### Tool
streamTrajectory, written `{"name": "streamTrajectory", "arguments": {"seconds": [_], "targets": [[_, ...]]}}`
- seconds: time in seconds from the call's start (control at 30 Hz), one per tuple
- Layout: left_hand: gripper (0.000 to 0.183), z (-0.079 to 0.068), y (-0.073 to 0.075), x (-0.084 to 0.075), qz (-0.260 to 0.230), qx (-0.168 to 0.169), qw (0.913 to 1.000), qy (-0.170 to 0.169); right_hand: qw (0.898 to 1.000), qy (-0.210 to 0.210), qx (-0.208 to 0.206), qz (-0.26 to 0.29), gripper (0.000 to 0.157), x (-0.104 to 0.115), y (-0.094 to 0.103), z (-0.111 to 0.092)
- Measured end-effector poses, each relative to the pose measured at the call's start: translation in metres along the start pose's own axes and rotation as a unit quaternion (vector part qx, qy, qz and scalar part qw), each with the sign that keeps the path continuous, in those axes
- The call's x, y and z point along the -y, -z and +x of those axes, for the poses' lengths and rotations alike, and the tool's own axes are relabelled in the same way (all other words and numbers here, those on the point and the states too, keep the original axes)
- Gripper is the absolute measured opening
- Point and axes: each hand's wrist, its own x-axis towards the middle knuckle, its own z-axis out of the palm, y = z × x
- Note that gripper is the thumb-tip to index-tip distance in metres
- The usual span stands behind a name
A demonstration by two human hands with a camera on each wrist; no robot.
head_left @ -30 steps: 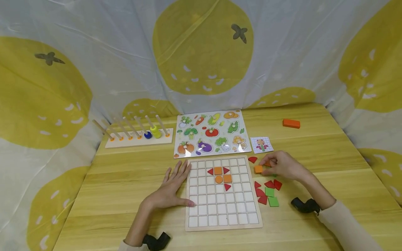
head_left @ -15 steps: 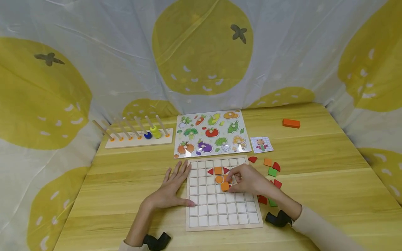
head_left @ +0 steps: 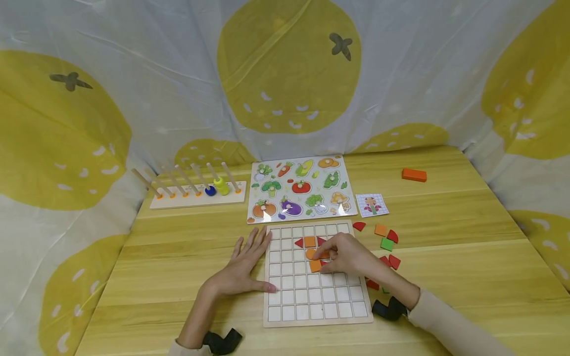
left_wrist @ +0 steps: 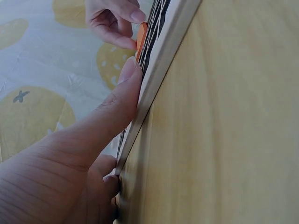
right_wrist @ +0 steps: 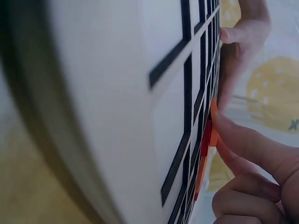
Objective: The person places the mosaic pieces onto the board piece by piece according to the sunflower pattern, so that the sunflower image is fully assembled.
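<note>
A wooden grid board lies on the table with a red piece, an orange square and an orange circle in its upper cells. Thumb and fingertips of my right hand pinch another orange square just below the circle. The right wrist view shows this orange square tilted above a red piece. My right hand partly hides the pieces beneath it. With fingers spread, my left hand rests along the board's left edge, its thumb on the rim.
Loose red, green and orange pieces, including a green square, lie right of the board. Behind stand a pattern card, a vegetable puzzle, a peg stand and an orange block.
My right hand has carried the orange square from the loose pieces leftward onto the board, then slightly further left below the circle. My left hand has stayed in place.
</note>
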Motion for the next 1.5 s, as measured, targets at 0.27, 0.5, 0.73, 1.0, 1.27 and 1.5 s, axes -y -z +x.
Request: {"name": "streamTrajectory", "arguments": {"seconds": [0.27, 0.5, 0.73, 1.0, 1.27, 1.5], "targets": [[0.129, -0.001, 0.0, -0.001, -0.002, 0.002, 1.0, -0.003, 1.0, 0.001, -0.005, -0.019, 0.016, 0.003, -0.004, 0.006], [0.129, -0.001, 0.002, -0.002, -0.003, 0.002, 1.0, -0.001, 1.0, 0.001, -0.001, -0.005, 0.017, 0.005, -0.007, 0.008], [0.129, 0.001, 0.002, -0.003, -0.006, 0.005, 1.0, 0.003, 1.0, 0.006, 0.008, 0.016, 0.016, 0.003, -0.006, 0.007], [0.129, 0.0, 0.002, -0.002, -0.007, 0.007, 0.9999, 0.009, 0.999, 0.015, 0.027, 0.012, 0.02, 0.001, -0.004, 0.005], [0.129, -0.001, 0.002, -0.002, -0.005, 0.008, 1.0, 0.004, 0.999, 0.026, -0.005, 0.032, 0.024, -0.013, 0.033, -0.009], [0.129, -0.001, 0.001, -0.002, -0.005, 0.004, 1.0, 0.001, 0.998, -0.002, -0.049, 0.034, 0.027, -0.042, 0.073, -0.031]]}}
